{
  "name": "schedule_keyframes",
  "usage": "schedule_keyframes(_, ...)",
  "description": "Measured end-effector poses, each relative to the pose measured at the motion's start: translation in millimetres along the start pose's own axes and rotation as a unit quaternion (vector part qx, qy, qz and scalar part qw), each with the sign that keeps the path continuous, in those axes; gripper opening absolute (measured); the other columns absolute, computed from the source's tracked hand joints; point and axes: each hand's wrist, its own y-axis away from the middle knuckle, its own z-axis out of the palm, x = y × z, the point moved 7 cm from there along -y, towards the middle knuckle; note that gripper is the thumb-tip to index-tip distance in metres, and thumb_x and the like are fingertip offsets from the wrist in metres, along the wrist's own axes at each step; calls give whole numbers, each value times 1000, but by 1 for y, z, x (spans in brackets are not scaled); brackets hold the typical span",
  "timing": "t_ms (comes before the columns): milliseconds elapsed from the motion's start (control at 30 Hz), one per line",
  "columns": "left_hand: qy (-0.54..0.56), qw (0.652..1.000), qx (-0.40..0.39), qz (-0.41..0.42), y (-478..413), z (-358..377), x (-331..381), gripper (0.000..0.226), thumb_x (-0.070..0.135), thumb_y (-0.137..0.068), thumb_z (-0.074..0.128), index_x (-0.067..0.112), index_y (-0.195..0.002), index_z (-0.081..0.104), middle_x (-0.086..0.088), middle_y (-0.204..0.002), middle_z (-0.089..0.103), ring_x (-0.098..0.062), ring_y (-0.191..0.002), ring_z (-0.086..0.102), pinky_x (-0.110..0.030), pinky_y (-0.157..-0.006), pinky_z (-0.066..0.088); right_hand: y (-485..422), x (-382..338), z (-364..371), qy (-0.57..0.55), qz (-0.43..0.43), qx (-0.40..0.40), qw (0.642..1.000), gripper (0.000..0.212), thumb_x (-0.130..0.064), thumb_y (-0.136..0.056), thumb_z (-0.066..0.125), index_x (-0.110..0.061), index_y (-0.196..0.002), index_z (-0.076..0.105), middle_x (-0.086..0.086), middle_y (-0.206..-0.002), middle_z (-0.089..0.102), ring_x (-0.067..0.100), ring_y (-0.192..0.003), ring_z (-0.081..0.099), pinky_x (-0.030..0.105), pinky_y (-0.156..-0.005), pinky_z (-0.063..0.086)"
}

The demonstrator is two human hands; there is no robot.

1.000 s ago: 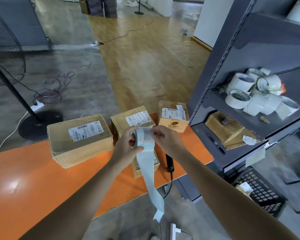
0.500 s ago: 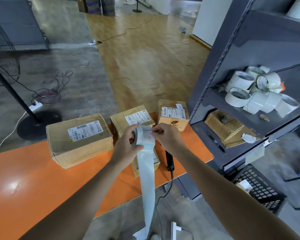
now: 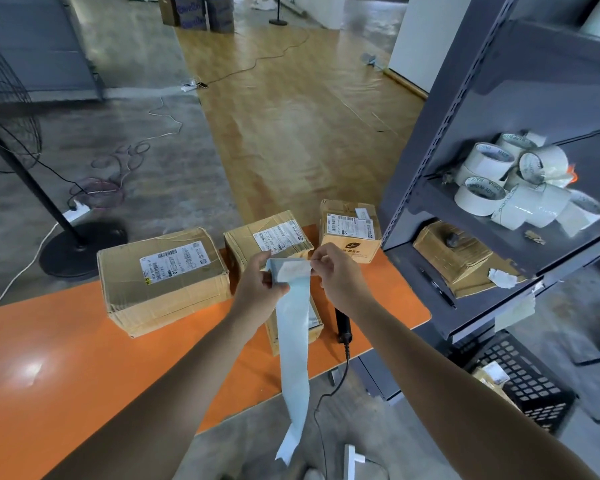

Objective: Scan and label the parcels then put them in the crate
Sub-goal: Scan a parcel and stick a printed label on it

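Observation:
Three cardboard parcels stand in a row along the far edge of the orange table (image 3: 66, 368): a large one (image 3: 163, 278) at left, a middle one (image 3: 267, 237), and a small one (image 3: 350, 226) at right. A fourth parcel (image 3: 314, 317) lies nearer, mostly hidden behind a strip. My left hand (image 3: 260, 289) grips the top of a pale blue label strip (image 3: 293, 337) that hangs below the table edge. My right hand (image 3: 336, 275) pinches a label at the strip's top right corner. A black barcode scanner (image 3: 343, 323) lies on the table under my right wrist.
A grey metal shelf (image 3: 465, 168) stands at right with several white tape rolls (image 3: 520, 188) and flattened cardboard (image 3: 454, 251). A black plastic crate (image 3: 520, 382) sits on the floor below it. A fan stand (image 3: 80, 247) and cables lie beyond the table.
The strip has been pulled further through my hands and hangs longer. My right fingers now pinch the label's corner at the top of the strip.

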Motion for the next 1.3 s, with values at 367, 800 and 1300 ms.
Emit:
schedule_keyframes(367,61,997,-32,-29,1,-2,-6,56,7,-79,76,18,-128,52,-11,-107,69,-17,-97,68,-20,-66,50,7,7,14,-152,127,-161,967,11,-22,-100,56,-15,-107,61,11,-122,63,27,-117,58,47,-100,50)
schedule_keyframes(800,1,1000,-11,-13,11,-12,14,23,24,-87,70,20,-109,62,0,-106,64,-15,-98,62,-32,-81,54,-2,25,5,-142,157,-80,974,7,-22,-98,58,-21,-94,63,9,-111,64,36,-112,59,50,-96,50)
schedule_keyframes(1300,-25,999,13,-23,7,18,24,5,20,-90,64,16,-88,66,6,-83,62,-7,-76,57,-25,-68,47,-1,46,-24,-91,159,-61,981,9,-23,-99,57,-15,-100,63,2,-97,60,19,-85,50,32,-72,45)
